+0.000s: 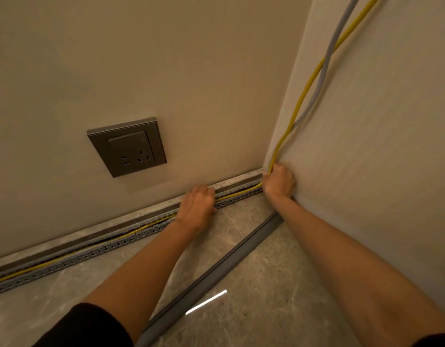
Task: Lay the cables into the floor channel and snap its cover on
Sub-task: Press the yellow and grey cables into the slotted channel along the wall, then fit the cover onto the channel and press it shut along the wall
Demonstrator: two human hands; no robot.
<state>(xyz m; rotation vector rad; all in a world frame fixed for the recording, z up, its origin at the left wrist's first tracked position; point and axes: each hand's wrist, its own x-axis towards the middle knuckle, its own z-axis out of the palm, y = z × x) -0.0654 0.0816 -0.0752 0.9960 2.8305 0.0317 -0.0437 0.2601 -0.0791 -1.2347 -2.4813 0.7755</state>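
A grey slotted floor channel (96, 252) runs along the foot of the back wall into the corner. A yellow cable (305, 92) and a grey cable (326, 61) come down the right wall; the yellow one lies inside the channel. My left hand (197, 205) rests fingers-down on the channel, pressing on the cables; whether it grips them is hidden. My right hand (279, 182) is closed around the cables in the corner where they bend into the channel. The long grey cover (216, 269) lies loose on the floor, running diagonally between my forearms.
A grey wall socket (127, 147) sits on the back wall above the channel. The floor is glossy marbled tile (279, 296) with a bright light reflection. The right wall (379, 171) stands close beside my right arm.
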